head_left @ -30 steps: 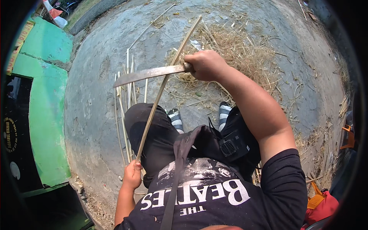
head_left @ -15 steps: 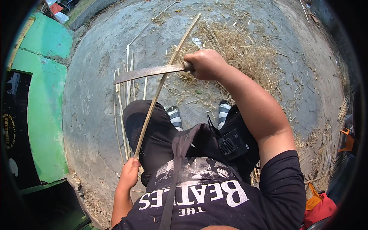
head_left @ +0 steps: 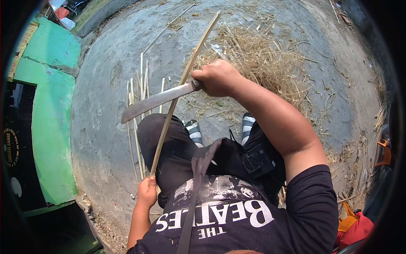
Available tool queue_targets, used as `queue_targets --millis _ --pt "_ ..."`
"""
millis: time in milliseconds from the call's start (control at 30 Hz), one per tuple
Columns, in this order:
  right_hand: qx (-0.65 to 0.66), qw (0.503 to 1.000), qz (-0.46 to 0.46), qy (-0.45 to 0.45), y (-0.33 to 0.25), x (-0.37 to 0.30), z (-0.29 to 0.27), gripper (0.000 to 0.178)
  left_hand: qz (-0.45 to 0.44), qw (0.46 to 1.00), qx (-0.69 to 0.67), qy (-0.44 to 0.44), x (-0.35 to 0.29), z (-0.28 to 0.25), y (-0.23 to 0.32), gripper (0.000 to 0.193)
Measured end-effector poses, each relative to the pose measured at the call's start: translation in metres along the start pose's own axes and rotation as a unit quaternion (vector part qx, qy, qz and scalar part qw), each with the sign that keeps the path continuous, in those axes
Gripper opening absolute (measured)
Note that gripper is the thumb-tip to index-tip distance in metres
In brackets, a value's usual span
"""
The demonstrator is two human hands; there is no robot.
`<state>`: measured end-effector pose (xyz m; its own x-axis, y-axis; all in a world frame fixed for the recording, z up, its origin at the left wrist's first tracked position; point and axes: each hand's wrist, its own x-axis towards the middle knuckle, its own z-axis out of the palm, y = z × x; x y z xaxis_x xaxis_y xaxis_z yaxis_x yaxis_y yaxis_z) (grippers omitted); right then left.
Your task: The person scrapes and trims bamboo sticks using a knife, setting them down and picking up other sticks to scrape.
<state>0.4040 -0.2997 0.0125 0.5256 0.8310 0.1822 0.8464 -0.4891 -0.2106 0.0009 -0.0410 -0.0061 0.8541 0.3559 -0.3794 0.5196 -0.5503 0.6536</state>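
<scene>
A long, pale strip of wood or bamboo [head_left: 194, 56] slants from my left side up and away across my left thigh. Its near end is gripped in my left hand [head_left: 147, 192], fingers closed beside my hip. My right hand [head_left: 218, 78] is wrapped around the handle of a machete [head_left: 154, 101]. The broad blade points left and towards me, crossing the strip near its middle. From this view I cannot tell whether its edge is biting into the strip.
Several thin pale strips [head_left: 142, 80] lie left of my left knee. Beyond my sandalled feet spreads a heap of curly shavings [head_left: 266, 59] on the grey concrete ground [head_left: 101, 106]. A green wall [head_left: 48, 139] stands at left; a red and orange bag [head_left: 355, 228] sits at lower right.
My right hand has drawn the machete down the strip, towards me and slightly left. The blade tip has dropped and more of its flat side shows. My left hand keeps its grip.
</scene>
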Motion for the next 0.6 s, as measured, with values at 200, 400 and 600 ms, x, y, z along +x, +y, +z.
queue_targets --millis 200,400,600 --pt "0.119 0.954 0.255 0.101 0.077 -0.008 0.014 0.01 0.038 0.998 0.013 0.041 0.004 0.005 0.007 0.06" --pt "0.04 0.994 0.064 0.078 0.019 -0.005 -0.002 0.01 0.049 0.998 0.015 0.043 -0.004 0.008 -0.001 0.059" --pt "0.053 0.995 0.084 0.033 0.029 -0.006 0.007 0.009 0.067 0.996 0.023 0.062 0.011 0.012 -0.011 0.06"
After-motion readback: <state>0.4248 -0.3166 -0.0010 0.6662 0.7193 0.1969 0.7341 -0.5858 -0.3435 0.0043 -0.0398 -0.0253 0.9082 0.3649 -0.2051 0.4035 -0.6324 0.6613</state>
